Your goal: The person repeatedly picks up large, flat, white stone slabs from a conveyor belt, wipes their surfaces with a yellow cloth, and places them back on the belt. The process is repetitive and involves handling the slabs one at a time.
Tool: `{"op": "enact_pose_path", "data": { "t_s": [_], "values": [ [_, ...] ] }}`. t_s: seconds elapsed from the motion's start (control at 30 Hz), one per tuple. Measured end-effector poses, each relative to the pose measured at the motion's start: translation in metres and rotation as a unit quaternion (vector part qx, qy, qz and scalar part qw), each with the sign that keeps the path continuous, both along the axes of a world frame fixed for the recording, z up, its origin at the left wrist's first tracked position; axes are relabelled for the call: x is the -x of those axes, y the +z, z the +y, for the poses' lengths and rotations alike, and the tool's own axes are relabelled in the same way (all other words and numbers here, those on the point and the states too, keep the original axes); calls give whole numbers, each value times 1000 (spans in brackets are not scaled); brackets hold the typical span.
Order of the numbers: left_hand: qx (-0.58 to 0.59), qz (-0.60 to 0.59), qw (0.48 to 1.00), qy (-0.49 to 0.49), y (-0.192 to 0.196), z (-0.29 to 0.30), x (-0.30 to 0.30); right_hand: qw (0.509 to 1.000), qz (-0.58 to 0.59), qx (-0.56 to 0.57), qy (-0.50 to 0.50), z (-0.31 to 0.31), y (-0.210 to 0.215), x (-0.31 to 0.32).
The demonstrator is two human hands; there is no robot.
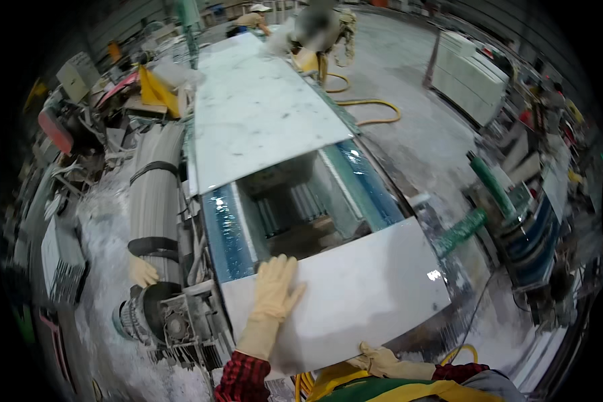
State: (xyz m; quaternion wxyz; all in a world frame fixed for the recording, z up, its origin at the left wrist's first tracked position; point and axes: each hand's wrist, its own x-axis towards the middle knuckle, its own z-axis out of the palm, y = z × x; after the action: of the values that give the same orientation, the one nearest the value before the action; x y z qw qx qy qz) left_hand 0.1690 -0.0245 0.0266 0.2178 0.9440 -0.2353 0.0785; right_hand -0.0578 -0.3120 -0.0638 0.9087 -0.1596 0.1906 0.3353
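1. Reading the nearest edge first, I find the cream-gloved right hand (382,362) at the rim of the glossy white rectangular slab (355,288). Its fingers are partly hidden, so I cannot tell whether they grasp it; any finger beneath could be crushed if the slab dropped.
2. The slab lies across the near ends of the wet, shiny blue side strips (226,234). That wetness, I judge, could let it skid.
3. The cream-gloved left hand (275,288) rests palm down on the slab, fingers extended, clenching nothing. Its fingertips reach the far edge, beside the dark rectangular opening (335,201); a slip forward could drop them into it.
4. To the left stands a dusty grey motor (174,325); if it turned, the red-and-black checked sleeve (243,376) could snag.
5. Beyond the opening lies a large, mottled white slab (261,107); if it slid nearer, those fingertips could be pinched.
6. I can read no brand, label or writing, even on the pale, boxy cabinet (469,77) farther off.
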Motion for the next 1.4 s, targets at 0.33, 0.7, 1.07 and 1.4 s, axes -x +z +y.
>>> {"op": "enact_pose_path", "data": {
  "t_s": [0.33,0.7,1.07,1.4],
  "values": [
    [-86,230,966,84,69,-10,-40,980,109,143,88,-11,29,-8],
    [99,140,969,176,185,-42,35,955,-115,244,122,-81,32,-28],
    [395,218,887,97,112,-356,-19,849,-100,481,-196,-421,120,-58],
    [429,454,780,-42,-7,-648,36,731,47,478,-484,-637,136,40]
  ]
}}
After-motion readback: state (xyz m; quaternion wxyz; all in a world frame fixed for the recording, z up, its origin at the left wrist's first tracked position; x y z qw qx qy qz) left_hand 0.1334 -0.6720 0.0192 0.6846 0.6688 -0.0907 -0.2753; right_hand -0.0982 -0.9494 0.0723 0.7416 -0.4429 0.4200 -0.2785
